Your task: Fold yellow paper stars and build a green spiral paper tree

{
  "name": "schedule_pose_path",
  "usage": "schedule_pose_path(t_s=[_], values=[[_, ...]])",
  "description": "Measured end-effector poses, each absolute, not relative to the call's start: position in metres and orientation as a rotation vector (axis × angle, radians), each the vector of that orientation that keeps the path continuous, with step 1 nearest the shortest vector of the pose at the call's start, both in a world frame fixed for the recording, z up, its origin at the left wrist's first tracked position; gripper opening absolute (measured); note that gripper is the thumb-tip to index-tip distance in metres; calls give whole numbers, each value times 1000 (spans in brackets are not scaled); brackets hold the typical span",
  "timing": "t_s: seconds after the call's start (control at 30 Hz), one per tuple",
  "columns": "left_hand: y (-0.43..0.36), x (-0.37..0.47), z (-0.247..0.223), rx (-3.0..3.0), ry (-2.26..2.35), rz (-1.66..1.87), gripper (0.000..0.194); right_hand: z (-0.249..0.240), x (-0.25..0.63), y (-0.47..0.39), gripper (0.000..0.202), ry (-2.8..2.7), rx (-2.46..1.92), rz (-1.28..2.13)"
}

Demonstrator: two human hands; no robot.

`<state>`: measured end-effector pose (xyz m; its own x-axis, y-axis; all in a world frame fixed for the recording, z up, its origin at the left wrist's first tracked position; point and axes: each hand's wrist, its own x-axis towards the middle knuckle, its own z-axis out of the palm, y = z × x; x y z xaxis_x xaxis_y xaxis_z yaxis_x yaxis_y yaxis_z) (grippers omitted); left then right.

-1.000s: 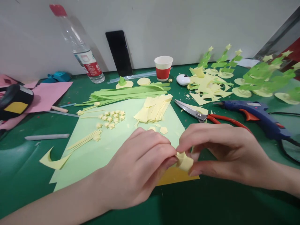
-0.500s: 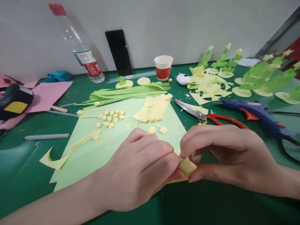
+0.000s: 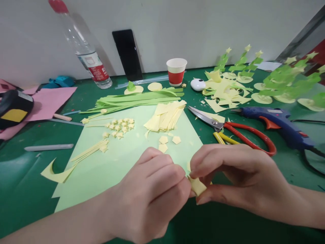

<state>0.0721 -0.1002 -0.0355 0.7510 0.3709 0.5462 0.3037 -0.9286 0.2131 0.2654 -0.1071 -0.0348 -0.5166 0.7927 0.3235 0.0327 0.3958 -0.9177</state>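
Note:
A small yellow paper star (image 3: 198, 186) is pinched between my two hands, near the lower edge of the pale green sheet. My left hand (image 3: 154, 193) has its fingers curled, with thumb and fingertips at the star's left side. My right hand (image 3: 236, 183) grips the star's right side between thumb and forefinger. On the pale green sheet (image 3: 101, 176) lie a cluster of small folded stars (image 3: 120, 127), a stack of yellow strips (image 3: 165, 117), several flat pentagons (image 3: 176, 140) and thin strips with folded ends (image 3: 90, 149).
Red-handled scissors (image 3: 254, 135) and a blue glue gun (image 3: 279, 125) lie at right, before paper scraps (image 3: 225, 91) and green paper plants (image 3: 281, 81). A paper cup (image 3: 176, 73), phone (image 3: 127, 56) and bottle (image 3: 93, 67) stand along the wall. A tape measure (image 3: 15, 108) sits at left.
Both hands have moved slightly down and left with the star, tilting it. More of the scissors' red handles, yellow sticks beneath them and another pentagon now show.

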Motion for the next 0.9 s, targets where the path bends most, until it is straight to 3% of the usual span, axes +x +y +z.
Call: schedule_pose_path(t_s=[0.23, 0.33, 0.43, 0.53, 0.7, 0.9], values=[[-96, 72, -29, 2830, 485, 869, 20, -28, 273, -100, 7, -1939, -560, 1391], [-93, 72, -26, 2810, 505, 864, 20, -27, 274, -99, 17, -1897, -621, 1434], [-92, 72, -25, 2790, 606, 896, 16, -29, 273, -98, 25, -1865, -674, 1369], [-92, 72, -26, 2795, 663, 915, 13, -30, 272, -98, 19, -1811, -691, 1295], [-93, 73, -28, 2844, 609, 890, 23, -32, 271, -100, 19, -1744, -715, 1301], [-94, 74, -29, 2855, 609, 888, 22, -35, 269, -103, 16, -1783, -730, 1272]])
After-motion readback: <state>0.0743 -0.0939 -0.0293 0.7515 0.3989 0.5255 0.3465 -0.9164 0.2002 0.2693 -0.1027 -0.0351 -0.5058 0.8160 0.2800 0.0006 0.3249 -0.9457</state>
